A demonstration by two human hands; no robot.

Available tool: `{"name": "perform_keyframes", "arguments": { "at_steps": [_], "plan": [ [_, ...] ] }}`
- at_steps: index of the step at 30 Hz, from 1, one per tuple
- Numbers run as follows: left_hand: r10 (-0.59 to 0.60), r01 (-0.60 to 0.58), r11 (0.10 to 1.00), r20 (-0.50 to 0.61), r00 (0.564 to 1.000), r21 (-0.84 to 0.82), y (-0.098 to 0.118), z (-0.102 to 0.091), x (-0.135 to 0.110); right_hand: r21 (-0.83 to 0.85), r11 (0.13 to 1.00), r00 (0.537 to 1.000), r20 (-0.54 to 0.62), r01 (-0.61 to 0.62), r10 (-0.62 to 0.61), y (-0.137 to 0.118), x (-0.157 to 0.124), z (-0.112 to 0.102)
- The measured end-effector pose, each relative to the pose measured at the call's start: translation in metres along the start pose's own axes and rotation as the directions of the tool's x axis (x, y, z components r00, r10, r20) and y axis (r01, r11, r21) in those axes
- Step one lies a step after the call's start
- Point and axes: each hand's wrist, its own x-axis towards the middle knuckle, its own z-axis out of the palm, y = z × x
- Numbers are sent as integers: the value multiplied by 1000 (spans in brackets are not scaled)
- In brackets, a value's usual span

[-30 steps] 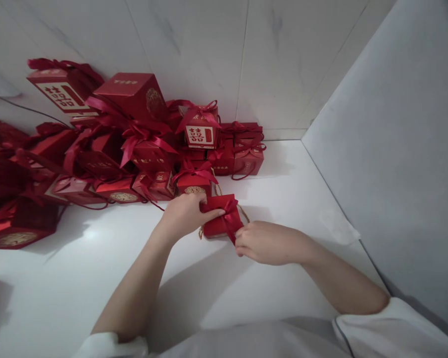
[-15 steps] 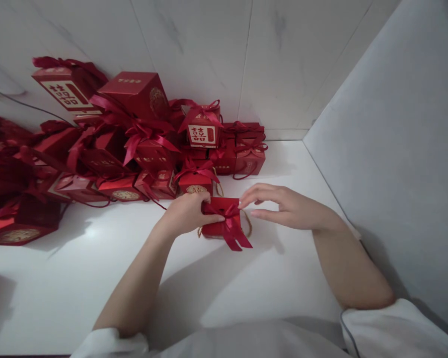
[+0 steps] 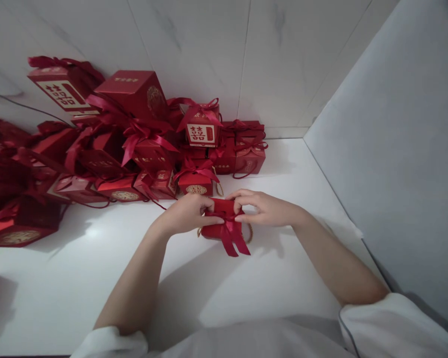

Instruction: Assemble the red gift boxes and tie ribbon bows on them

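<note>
A small red gift box [image 3: 212, 232] with a gold cord handle stands on the white table in front of me. Across its top is a red ribbon [image 3: 232, 237] tied in a bow, its two tails hanging down the near side. My left hand [image 3: 188, 214] pinches the bow's left part between thumb and fingers. From the other side, my right hand [image 3: 261, 209] has its thumb and fingertips closed on the bow's right part. The fingers cover the loops and some of the box top.
Several red boxes with ribbons [image 3: 121, 191] are piled along the tiled wall [image 3: 201, 49], at the back and left. One ribboned box [image 3: 197, 186] stands just behind the one I handle. A pale panel [image 3: 395, 149] rises on the right. A dark cable [image 3: 26, 105] runs at far left.
My right hand has moved left onto the bow and closed on its right part. The ribbon tails have shifted slightly down and left. My left hand keeps its place.
</note>
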Motion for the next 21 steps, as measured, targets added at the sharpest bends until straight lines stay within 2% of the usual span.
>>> {"name": "perform_keyframes", "arguments": {
  "at_steps": [7, 15, 21],
  "plan": [
    [43, -43, 999, 65, 997, 2, -5, -9, -1, 53, 999, 1000, 0, 5, -5, -2, 1, 0],
    [79, -52, 983, 154, 985, -174, -4, -8, 0, -15, 1000, 1000, 3, -27, 27, -6, 0, 1],
    [40, -27, 995, 143, 989, -96, -7, -4, 4, -19, 999, 999, 21, -47, 47, -6, 0, 3]
  ]
}}
